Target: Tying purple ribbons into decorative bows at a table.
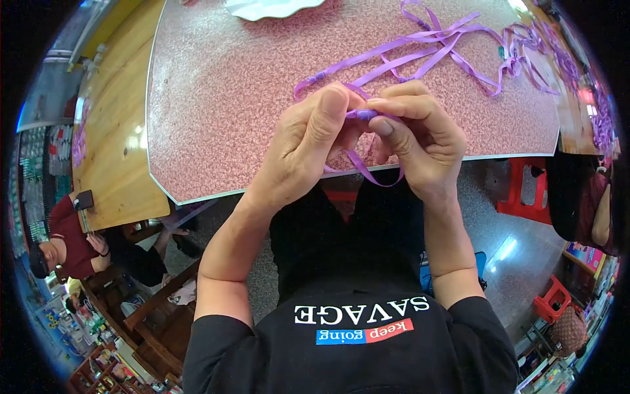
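Observation:
My left hand [308, 141] and my right hand [417, 134] meet fingertip to fingertip over the near edge of a pink speckled tabletop [216, 85]. Together they pinch a short piece of purple ribbon [362, 114], folded between thumbs and forefingers. A loop of that ribbon hangs below my hands [367, 176]. Loose purple ribbon strands [433, 46] lie tangled on the table beyond my fingers, running to the far right.
A white plate-like object [269, 8] sits at the table's far edge. A wooden table [111, 131] adjoins on the left, where a seated person in a dark red shirt [65, 236] is. Red plastic stools [522, 190] stand on the floor at right.

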A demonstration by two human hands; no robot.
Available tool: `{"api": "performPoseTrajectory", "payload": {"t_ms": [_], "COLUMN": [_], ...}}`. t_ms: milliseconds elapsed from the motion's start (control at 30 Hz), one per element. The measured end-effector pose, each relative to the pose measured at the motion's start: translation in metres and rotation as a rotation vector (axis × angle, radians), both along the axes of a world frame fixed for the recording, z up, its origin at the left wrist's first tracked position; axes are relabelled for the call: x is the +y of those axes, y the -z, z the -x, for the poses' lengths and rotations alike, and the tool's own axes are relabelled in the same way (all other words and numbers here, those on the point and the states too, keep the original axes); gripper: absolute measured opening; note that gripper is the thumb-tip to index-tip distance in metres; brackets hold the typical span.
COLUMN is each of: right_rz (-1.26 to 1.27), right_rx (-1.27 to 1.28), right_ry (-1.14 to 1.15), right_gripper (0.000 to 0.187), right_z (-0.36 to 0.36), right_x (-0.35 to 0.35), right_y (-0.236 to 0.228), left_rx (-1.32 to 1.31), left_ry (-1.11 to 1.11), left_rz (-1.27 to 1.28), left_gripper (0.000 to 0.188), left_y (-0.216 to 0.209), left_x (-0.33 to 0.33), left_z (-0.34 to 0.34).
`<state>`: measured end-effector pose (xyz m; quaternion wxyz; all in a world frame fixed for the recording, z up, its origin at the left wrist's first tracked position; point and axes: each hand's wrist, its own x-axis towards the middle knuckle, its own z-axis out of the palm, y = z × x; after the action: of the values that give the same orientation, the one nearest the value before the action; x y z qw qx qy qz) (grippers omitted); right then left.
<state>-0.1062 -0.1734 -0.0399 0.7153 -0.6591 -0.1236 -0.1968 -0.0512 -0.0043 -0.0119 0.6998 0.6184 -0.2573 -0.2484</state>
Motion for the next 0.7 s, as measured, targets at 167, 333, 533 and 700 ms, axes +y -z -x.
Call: {"api": "performPoseTrajectory", "payload": {"t_ms": [167,333,533,700], "right_rz": [-0.03,-0.152,-0.045,0.04], "right_rx": [0.017,0.118,0.052,0.046], "right_ry": [0.004,-0.024,-0.095,-0.015], "right_gripper": [0.017,0.018,0.014,0.018], "right_z": [0.005,0.006,0.002,0.004], "right_x": [-0.001,-0.001,-0.002,-0.016], "right_y": [-0.003,-0.007,-0.003,-0.001], "left_rx": [-0.076,-0.05,0.012,0.013], "left_ry": [-0.026,-0.015,-0.032,-0.063], "left_rz": [0.016,0.04,0.014,-0.054], "left_gripper": [0.028,0.02,0.022,0.022], "left_y": [0.0,-0.006,-0.014,-0.038], "left_x": [0.001,0.004,0.022,0.054], "left_z": [0.005,0.007,0.01,0.006]}}
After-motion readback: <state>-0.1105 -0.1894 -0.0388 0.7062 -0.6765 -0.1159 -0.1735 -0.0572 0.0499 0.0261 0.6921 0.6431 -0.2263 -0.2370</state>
